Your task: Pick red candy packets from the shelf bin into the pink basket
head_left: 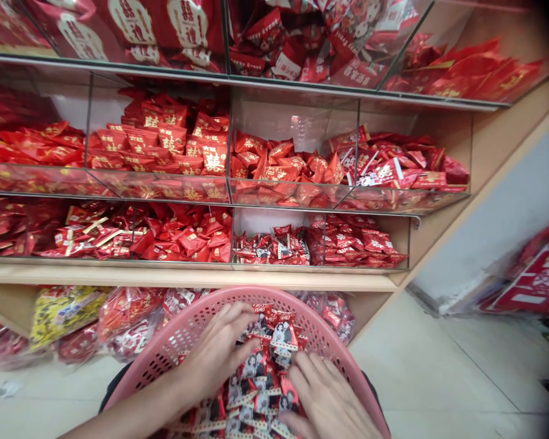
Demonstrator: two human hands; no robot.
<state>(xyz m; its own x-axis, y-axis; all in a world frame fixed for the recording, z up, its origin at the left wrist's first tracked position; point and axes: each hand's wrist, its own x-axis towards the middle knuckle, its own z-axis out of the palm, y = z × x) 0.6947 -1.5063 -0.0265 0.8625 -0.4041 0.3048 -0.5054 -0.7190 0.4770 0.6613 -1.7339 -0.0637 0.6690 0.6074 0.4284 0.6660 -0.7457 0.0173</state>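
Observation:
A pink perforated plastic basket [153, 347] stands at the bottom middle, holding many small wrapped sweets [256, 390] in red, black and white packets with printed figures. Inside its left part is my left hand [219, 344], thumb and fingers apart, with its fingertips at the sweets near the far rim. My right hand [324, 393] is over the right part, fingers slightly bent and thumb spread from them, touching the packets. No packet is plainly gripped in either hand. The sweets under the fingertips are partly hidden.
Just beyond the basket rises a wooden shelf [192, 275] with clear bins of red packets. One low bin holds similar black-and-red sweets [279, 247]. Bagged goods, including a yellow bag [66, 311], lie underneath. A red package [535, 277] leans by the right wall.

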